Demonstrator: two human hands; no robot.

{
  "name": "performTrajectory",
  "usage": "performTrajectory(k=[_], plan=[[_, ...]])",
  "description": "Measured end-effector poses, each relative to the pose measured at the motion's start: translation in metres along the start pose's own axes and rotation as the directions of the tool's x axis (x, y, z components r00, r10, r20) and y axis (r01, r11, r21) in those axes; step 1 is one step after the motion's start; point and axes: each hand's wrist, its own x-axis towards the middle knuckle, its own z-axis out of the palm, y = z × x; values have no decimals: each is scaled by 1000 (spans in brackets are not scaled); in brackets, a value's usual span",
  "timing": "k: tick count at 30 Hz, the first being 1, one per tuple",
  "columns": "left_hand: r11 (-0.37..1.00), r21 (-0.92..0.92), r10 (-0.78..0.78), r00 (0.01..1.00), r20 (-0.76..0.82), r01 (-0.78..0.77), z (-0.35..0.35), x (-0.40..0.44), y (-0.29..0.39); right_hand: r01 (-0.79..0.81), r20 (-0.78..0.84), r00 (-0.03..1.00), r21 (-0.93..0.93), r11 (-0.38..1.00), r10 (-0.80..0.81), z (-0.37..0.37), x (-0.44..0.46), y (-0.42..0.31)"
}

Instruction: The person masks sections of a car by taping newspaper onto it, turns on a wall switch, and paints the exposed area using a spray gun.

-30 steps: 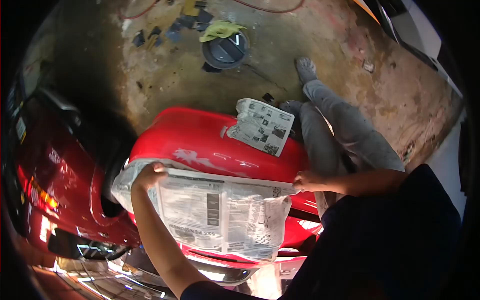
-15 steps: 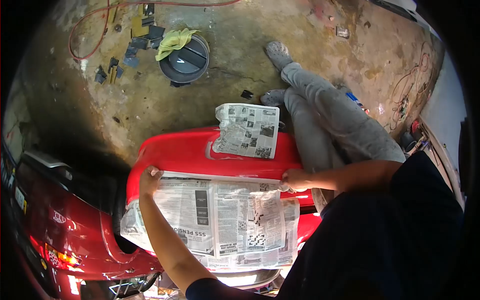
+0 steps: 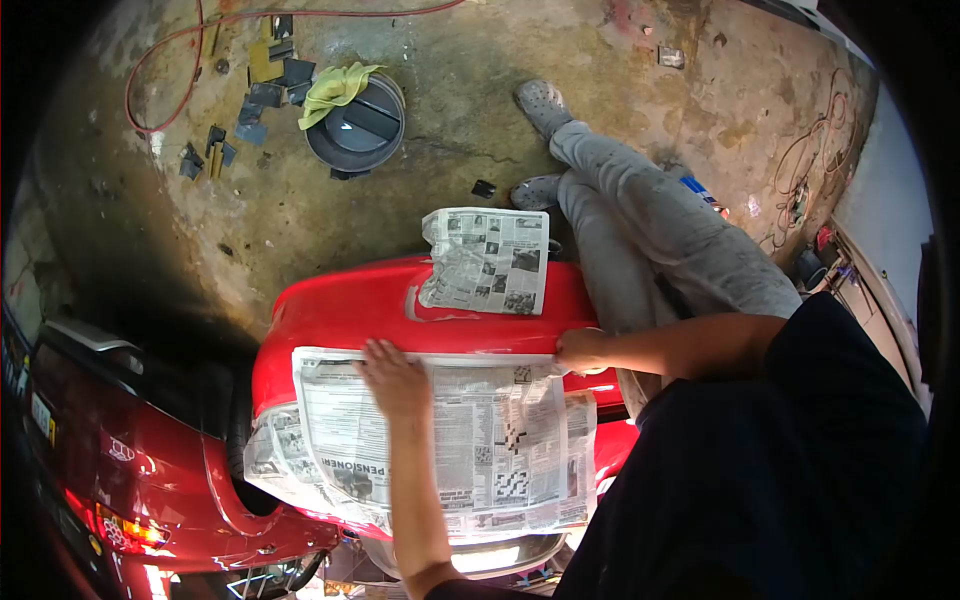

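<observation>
A large newspaper sheet (image 3: 465,430) lies across a red car body panel (image 3: 340,300), its top edge running straight along the panel. My left hand (image 3: 395,380) rests flat on that top edge, fingers spread. At the sheet's upper right corner, my right hand (image 3: 580,352) is closed on the paper; the fingertips are partly hidden. More newspaper (image 3: 275,450) shows beneath the sheet at the lower left. A smaller newspaper piece (image 3: 487,260) sits on the panel's far side, beside a pale grey patch (image 3: 412,303).
A dark bucket (image 3: 355,130) with a yellow-green cloth (image 3: 335,93) on its rim stands on the concrete floor. Several dark sanding-paper-like pieces (image 3: 265,95) are scattered beside it, near a red hose (image 3: 135,85). A dark red car (image 3: 150,450) is at left.
My left hand has let go of the sheet's upper left corner and moved right, now flat on its top edge. My right hand stays at the right corner.
</observation>
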Motion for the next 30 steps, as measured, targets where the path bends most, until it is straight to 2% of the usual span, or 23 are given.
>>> performTrajectory(k=[1,2,5,6,8,9,10,11,12,13,14,15,17,18,20,21,22,23,25,26,27,30], plan=[[998,-37,42,999,-23,-43,-2,-19,21,-1,14,1000,-41,999,2,-2,0,0],[994,-100,45,996,-82,-53,-2,-35,43,-77,30,997,-10,997,77,-12,-4,-9],[976,-211,53,997,-58,-64,-1,-69,102,-346,106,937,154,926,332,-42,-19,-35],[954,-274,105,992,-69,-120,-2,-80,122,-436,142,899,212,874,414,-46,-22,-40],[850,-473,167,971,-172,-230,16,-102,168,-323,-90,942,6,946,322,-30,-23,-29],[848,-467,199,967,-158,-251,-1,-117,185,-275,-196,948,-104,956,251,-24,-27,-24],[867,-426,197,963,-185,-259,15,-127,211,-231,-167,963,-101,968,213,-27,-31,-19],[833,-474,253,958,-134,-286,10,-136,224,-188,-141,975,-101,977,173,-34,-34,-13],[714,-605,274,936,-223,-353,14,-146,237,-214,-129,967,50,976,219,-45,-37,-14],[693,-595,336,912,-233,-407,6,-153,243,-238,-116,957,199,951,264,-59,-41,-20],[640,-618,389,886,-253,-457,13,-157,252,-306,-85,918,472,827,388,-79,-49,-23],[583,-636,440,855,-276,-505,20,-158,256,-339,-19,870,702,627,492,-99,-52,-24],[647,-662,222,924,-311,-378,-5,-139,224,-209,-154,895,683,700,418,-124,-57,6],[621,-715,64,929,-363,-322,-4,-111,189,-174,-202,892,673,719,405,-144,-65,8],[753,-648,-202,897,-392,-114,-12,-68,97,-138,-266,890,616,775,370,-156,-81,5],[921,-354,-306,870,-388,166,5,-37,57,-133,-291,892,564,815,347,-157,-84,7],[830,-506,-411,871,-270,235,-11,-16,11,-128,-316,892,507,852,322,-161,-86,10],[855,-429,-439,849,-295,293,-1,5,-25,-136,-280,911,492,860,304,-163,-90,5],[872,-244,-466,873,-143,425,8,43,-75,-157,-204,939,461,874,277,-158,-101,-14],[881,-237,-441,892,-102,409,10,55,-93,-113,-265,945,285,952,192,-153,-103,-19],[890,-233,-416,907,-63,392,11,67,-108,-61,-275,955,190,980,113,-141,-101,-16],[874,-292,-409,912,-14,388,5,76,-118,88,-261,963,83,993,-64,-119,-104,-28]])
